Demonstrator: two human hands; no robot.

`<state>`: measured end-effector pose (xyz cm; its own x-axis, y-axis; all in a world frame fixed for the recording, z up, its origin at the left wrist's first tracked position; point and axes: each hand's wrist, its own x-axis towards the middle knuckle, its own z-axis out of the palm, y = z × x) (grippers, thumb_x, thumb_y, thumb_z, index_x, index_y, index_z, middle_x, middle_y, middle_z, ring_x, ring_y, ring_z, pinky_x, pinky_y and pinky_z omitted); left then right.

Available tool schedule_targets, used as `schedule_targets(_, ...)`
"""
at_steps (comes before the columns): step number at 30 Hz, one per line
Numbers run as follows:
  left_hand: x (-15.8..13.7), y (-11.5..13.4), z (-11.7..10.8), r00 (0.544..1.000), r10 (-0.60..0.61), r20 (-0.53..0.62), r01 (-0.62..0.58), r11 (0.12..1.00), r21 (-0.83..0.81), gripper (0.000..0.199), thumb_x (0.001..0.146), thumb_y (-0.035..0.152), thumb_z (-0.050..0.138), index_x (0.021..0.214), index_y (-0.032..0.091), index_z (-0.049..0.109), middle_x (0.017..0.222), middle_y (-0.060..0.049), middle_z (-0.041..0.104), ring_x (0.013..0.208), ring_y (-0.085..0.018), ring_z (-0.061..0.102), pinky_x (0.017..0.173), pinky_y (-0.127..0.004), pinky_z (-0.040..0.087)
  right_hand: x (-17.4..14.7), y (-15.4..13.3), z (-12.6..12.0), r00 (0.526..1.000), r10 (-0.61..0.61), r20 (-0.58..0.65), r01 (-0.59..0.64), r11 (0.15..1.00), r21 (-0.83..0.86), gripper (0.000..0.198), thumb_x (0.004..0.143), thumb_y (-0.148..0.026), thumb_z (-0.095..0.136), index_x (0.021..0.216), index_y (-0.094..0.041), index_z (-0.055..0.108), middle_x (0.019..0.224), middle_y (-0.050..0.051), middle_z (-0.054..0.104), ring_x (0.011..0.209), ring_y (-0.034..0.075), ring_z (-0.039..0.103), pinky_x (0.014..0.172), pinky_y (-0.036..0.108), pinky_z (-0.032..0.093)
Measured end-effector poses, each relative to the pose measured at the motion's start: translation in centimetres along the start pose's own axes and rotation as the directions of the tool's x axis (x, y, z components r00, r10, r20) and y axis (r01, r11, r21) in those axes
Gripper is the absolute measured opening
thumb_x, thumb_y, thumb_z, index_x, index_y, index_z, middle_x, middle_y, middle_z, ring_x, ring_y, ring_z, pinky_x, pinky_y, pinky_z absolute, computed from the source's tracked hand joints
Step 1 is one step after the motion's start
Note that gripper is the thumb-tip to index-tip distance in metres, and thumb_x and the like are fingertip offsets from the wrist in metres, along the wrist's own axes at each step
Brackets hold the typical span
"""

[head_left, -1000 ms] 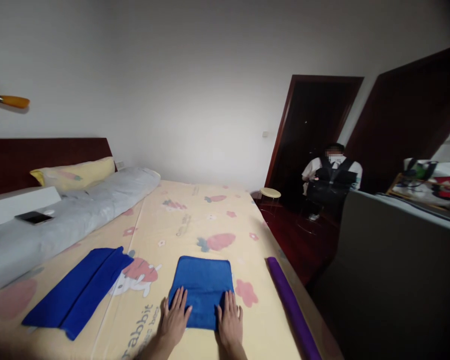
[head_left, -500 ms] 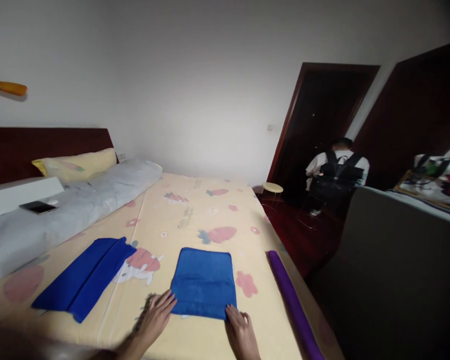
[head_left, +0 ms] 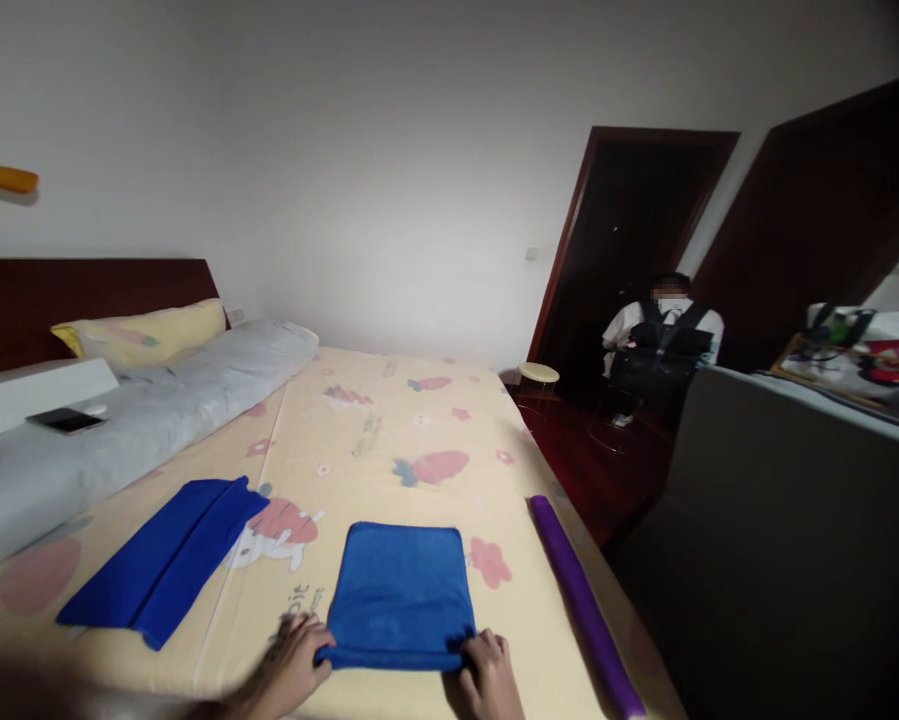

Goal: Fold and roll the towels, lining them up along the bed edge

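A folded blue towel [head_left: 400, 585] lies flat on the bed in front of me, its near edge turned up into a narrow strip. My left hand [head_left: 299, 655] pinches the near left corner, fingers closed on the cloth. At the near right corner my right hand [head_left: 490, 668] grips the same edge between thumb and fingers. Off to the left rests a darker blue cloth [head_left: 164, 560], folded lengthwise and touched by neither hand. A purple roll [head_left: 580, 600] lies to the right of my right hand, along the bed's side.
The bed [head_left: 389, 435] has a cream sheet with printed carrots. A grey rolled quilt [head_left: 186, 390] holds a phone [head_left: 66, 420]; a yellow pillow [head_left: 149, 330] leans behind. Past the bed stand a round stool [head_left: 539, 373], a seated person [head_left: 666, 345] and a dark grey panel [head_left: 779, 540].
Both hands have closed on the blue towel's near corners. The towel has shifted toward me, and its near edge is now folded up. The view has turned slightly right.
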<state>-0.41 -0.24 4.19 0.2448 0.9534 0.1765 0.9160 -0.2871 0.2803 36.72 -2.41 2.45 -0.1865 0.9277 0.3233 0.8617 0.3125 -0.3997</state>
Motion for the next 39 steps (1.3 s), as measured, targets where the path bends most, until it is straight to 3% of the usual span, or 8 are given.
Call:
schedule_targets(5,0.6,2.6,0.8,0.986,-0.166,-0.022,0.167,0.968,0.188,0.045,0.076,0.008,0.043,0.111,0.027,0.064,0.117,-0.002,0.069,0.113,-0.022,0.058,0.1,-0.039,0.04,1.5,-0.2,1.6,0.981,0.048,-0.189,-0.075,0.988,-0.137,0.038,0.077,-0.012,0.048,0.11,-0.025,0.062,0.104,0.005,0.066,0.096,0.023,0.058,0.089,0.04,0.04)
schedule_targets(8,1.2,5.1,3.9,0.994,0.05,-0.098,-0.026,0.972,0.232,0.055,0.079,0.003,0.036,0.123,0.027,0.06,0.127,-0.002,0.066,0.118,-0.02,0.058,0.102,-0.038,0.043,2.2,-2.3,4.1,0.977,-0.093,-0.19,0.073,0.991,-0.112,0.05,0.075,-0.01,0.047,0.121,-0.026,0.058,0.119,0.004,0.066,0.11,0.022,0.058,0.098,0.038,0.038)
schedule_targets(13,2.0,8.0,7.8,0.914,0.373,-0.16,-0.352,0.925,0.143,0.057,0.093,0.024,0.04,0.148,0.031,0.029,0.141,0.001,0.056,0.124,-0.015,0.055,0.103,-0.03,0.046,2.3,-5.6,7.8,0.961,-0.261,-0.087,0.262,0.965,-0.001,0.05,0.086,-0.025,0.05,0.136,-0.027,0.049,0.135,0.002,0.059,0.123,0.02,0.055,0.104,0.035,0.04)
schedule_targets(17,1.4,5.3,6.3,0.96,0.265,-0.094,-0.248,0.955,0.163,0.056,0.098,0.036,0.035,0.15,0.037,0.014,0.151,0.004,0.042,0.134,-0.015,0.045,0.107,-0.033,0.041,1.8,-2.1,6.7,0.989,-0.132,-0.066,0.127,0.989,-0.076,0.046,0.094,-0.036,0.043,0.139,-0.029,0.046,0.141,0.003,0.052,0.129,0.025,0.05,0.105,0.045,0.042)
schedule_targets(21,0.9,2.5,5.5,0.992,0.072,-0.103,-0.051,0.979,0.197,0.05,0.098,0.038,0.033,0.147,0.034,0.028,0.151,-0.002,0.042,0.135,-0.022,0.044,0.107,-0.047,0.04,1.6,1.3,5.4,0.995,0.002,-0.102,-0.018,0.987,-0.161,0.045,0.092,-0.034,0.043,0.135,-0.026,0.051,0.142,0.008,0.05,0.13,0.032,0.048,0.103,0.056,0.04)
schedule_targets(28,3.4,6.9,8.7,0.941,0.313,-0.131,-0.301,0.948,0.098,0.037,0.095,0.028,0.039,0.126,0.032,0.06,0.124,0.0,0.069,0.114,-0.016,0.062,0.099,-0.03,0.049,3.9,-4.6,8.3,0.989,-0.148,0.006,0.147,0.987,0.066,0.039,0.089,-0.028,0.045,0.125,-0.029,0.06,0.136,0.004,0.058,0.12,0.022,0.058,0.102,0.037,0.044)
schedule_targets(35,4.7,5.0,7.3,0.998,0.009,-0.061,0.002,0.986,0.169,0.057,0.095,0.053,0.032,0.147,0.029,0.03,0.153,-0.005,0.039,0.139,-0.027,0.038,0.11,-0.053,0.036,4.8,-0.6,7.6,0.982,0.183,-0.045,-0.186,0.979,-0.085,0.059,0.093,-0.057,0.035,0.142,-0.024,0.043,0.148,0.01,0.042,0.137,0.033,0.039,0.107,0.059,0.036)
schedule_targets(39,4.7,5.9,7.6,0.985,-0.131,-0.112,0.154,0.959,0.236,0.055,0.094,0.046,0.035,0.144,0.023,0.036,0.15,-0.009,0.041,0.139,-0.033,0.037,0.109,-0.062,0.031,4.4,0.1,8.2,0.961,0.227,-0.157,-0.25,0.957,-0.145,0.062,0.094,-0.056,0.033,0.142,-0.019,0.042,0.148,0.015,0.04,0.137,0.034,0.038,0.106,0.063,0.034)
